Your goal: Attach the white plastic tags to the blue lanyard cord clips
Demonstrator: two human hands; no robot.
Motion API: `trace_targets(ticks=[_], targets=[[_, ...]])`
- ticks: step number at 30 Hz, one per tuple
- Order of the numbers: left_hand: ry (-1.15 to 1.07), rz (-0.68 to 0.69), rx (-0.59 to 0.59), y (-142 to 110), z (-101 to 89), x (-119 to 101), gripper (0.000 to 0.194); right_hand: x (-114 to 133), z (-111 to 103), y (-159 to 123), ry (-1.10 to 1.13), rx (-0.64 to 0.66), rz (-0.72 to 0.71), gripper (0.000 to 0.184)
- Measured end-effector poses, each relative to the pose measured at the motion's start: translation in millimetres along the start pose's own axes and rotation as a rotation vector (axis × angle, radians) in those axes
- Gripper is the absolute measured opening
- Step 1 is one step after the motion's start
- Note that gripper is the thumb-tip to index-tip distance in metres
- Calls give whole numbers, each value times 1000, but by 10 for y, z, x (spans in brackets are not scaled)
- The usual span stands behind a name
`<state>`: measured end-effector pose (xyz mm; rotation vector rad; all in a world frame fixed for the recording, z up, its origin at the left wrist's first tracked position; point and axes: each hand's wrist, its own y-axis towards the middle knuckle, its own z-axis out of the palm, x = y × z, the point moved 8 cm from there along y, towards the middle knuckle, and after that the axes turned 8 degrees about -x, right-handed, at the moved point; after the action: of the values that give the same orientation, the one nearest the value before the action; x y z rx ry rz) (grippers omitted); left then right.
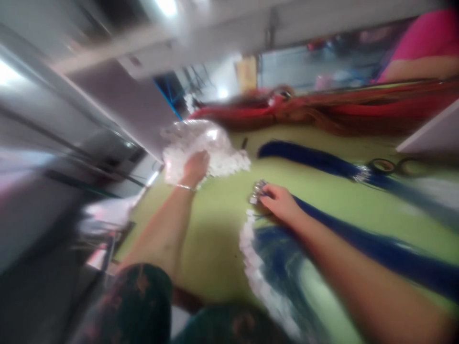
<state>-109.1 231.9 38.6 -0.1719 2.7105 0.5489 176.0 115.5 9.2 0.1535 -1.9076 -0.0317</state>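
Note:
My left hand (196,168) reaches into a heap of small white connector housings (227,163) at the mouth of a clear plastic bag (201,131); its fingers are blurred and partly hidden among them. My right hand (281,200) is closed around the end of a bundle of blue wires (344,234), and shiny metal terminals (256,192) stick out past the fingertips. Below that hand, more blue wires (276,258) lie fanned out, with a row of white housings (251,258) on their ends.
Another blue wire bundle (308,156) lies farther back, near rolls of tape (383,166). Red and brown wire bundles (322,112) run along the far side of the green tabletop (211,229). A person in a pink sleeve (430,38) is at the far right.

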Motion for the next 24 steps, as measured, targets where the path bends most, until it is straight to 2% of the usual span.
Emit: trace_targets(ticks=[3, 6, 10, 12, 15, 16, 18, 21, 22, 24], targets=[[30, -49, -45, -30, 54, 29, 43, -45, 33, 4, -57, 30, -16, 11], [15, -49, -123, -204, 56, 0, 39, -39, 44, 3, -69, 37, -42, 12], [-79, -28, -143, -431, 43, -78, 36, -15, 38, 1, -58, 25, -45, 12], [-130, -14, -195, -502, -47, -137, 35, -13, 41, 3, -63, 29, -40, 10], [-215, 30, -317, -616, -305, -241, 30, -14, 42, 11, -59, 35, -34, 10], [-252, 56, -321, -664, -385, -280, 27, -16, 37, 16, -52, 31, -30, 10], [-338, 141, -207, -778, -467, -385, 21, -19, 23, 25, -41, 15, -21, 10], [-423, 301, 112, -1037, -419, -573, 16, -21, 9, 31, -31, -4, -17, 11], [-420, 334, 175, -1122, -391, -614, 16, -22, 11, 30, -33, -5, -16, 12], [-380, 360, 188, -1230, -331, -670, 21, -22, 23, 24, -41, 3, -14, 13]])
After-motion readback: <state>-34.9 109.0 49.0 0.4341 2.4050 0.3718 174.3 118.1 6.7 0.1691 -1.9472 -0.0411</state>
